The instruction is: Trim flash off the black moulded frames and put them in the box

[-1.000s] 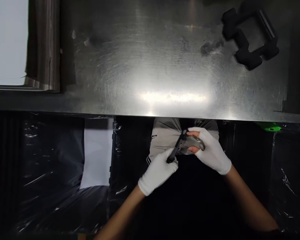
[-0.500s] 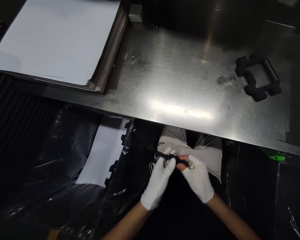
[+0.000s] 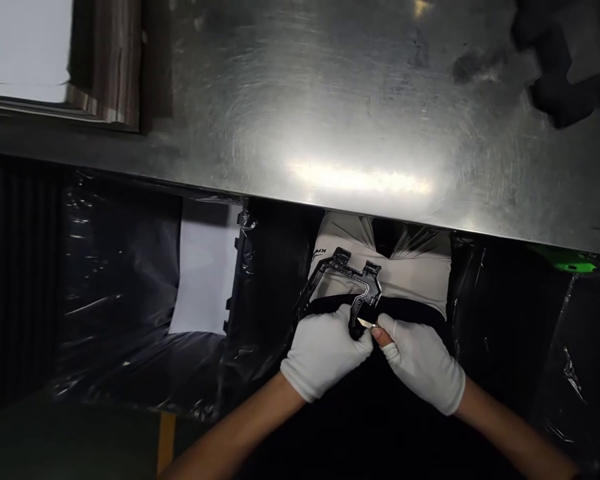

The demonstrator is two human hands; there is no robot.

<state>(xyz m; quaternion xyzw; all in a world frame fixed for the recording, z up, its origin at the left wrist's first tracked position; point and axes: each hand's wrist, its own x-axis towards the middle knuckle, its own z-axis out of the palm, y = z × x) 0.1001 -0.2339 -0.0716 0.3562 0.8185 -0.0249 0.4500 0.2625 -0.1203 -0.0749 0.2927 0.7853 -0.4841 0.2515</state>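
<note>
Over my lap, my left hand (image 3: 327, 347) in a white glove is closed on the lower end of a black plastic frame (image 3: 370, 288). The angular frame is tilted, its openwork side up, and stretches away above the grey trousers (image 3: 410, 277). My right hand (image 3: 420, 357), gloved with a bare thumb tip showing, pinches a small knife (image 3: 366, 323). Its short pale blade points left and lies at the frame's lower end; whether it touches cannot be made out. The knife's handle is hidden inside my fist.
A metal table (image 3: 330, 113) spans the space ahead, its front edge above my lap. On it lie a stack of sheets (image 3: 25, 47) at left and another black frame (image 3: 560, 67) at right. Below left, black plastic film (image 3: 130, 267) surrounds a white sheet (image 3: 205, 267). A green object (image 3: 575, 267) sits right.
The black frame has turned from edge-on to showing its open shape. The knife blade now shows at its lower end. My view has shifted, so the table's things sit higher in the picture.
</note>
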